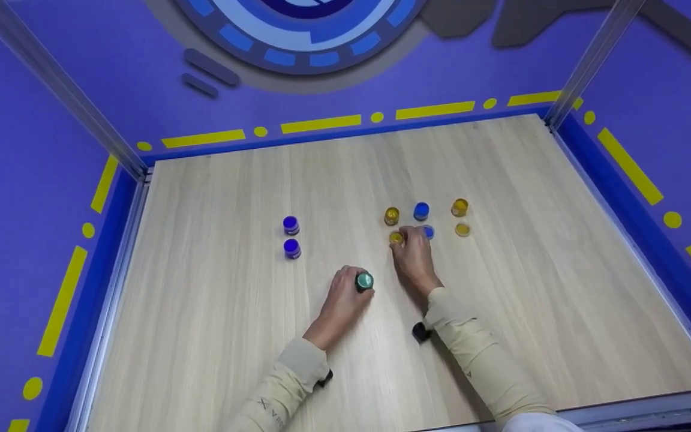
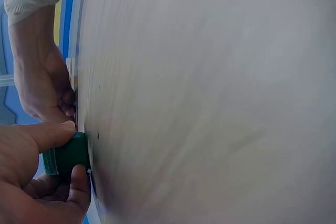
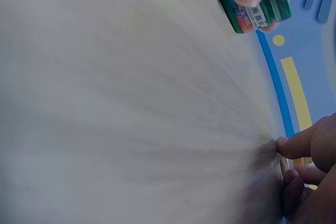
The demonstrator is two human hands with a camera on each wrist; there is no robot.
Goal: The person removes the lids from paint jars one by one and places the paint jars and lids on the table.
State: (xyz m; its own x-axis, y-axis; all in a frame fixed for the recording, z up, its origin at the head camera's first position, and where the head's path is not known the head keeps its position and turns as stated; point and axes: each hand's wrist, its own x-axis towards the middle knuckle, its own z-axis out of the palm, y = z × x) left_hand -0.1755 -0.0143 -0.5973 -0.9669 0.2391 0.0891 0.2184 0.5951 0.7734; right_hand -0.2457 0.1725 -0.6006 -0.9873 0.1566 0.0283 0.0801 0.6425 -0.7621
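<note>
My left hand [image 1: 344, 300] grips a small green paint jar [image 1: 364, 281] between thumb and fingers, low over the wooden table. In the right wrist view a printed label shows on the side of this green jar [image 3: 256, 14]. My right hand [image 1: 415, 259] reaches farther forward and pinches a small yellow lid [image 1: 396, 239] at the tabletop. Just behind that lid stands a yellow paint jar [image 1: 391, 216]. A blue lid [image 1: 429, 231] lies beside the right fingers, partly hidden by them, with a blue jar [image 1: 421, 210] behind it.
Another yellow jar [image 1: 459, 207] stands to the right, a yellow lid [image 1: 462, 229] lying in front of it. Two purple jars, one at the back [image 1: 291, 225] and one nearer [image 1: 292, 248], stand left of the hands. Blue-purple panels [image 1: 297, 108] wall the table [image 1: 213, 288] at back and sides.
</note>
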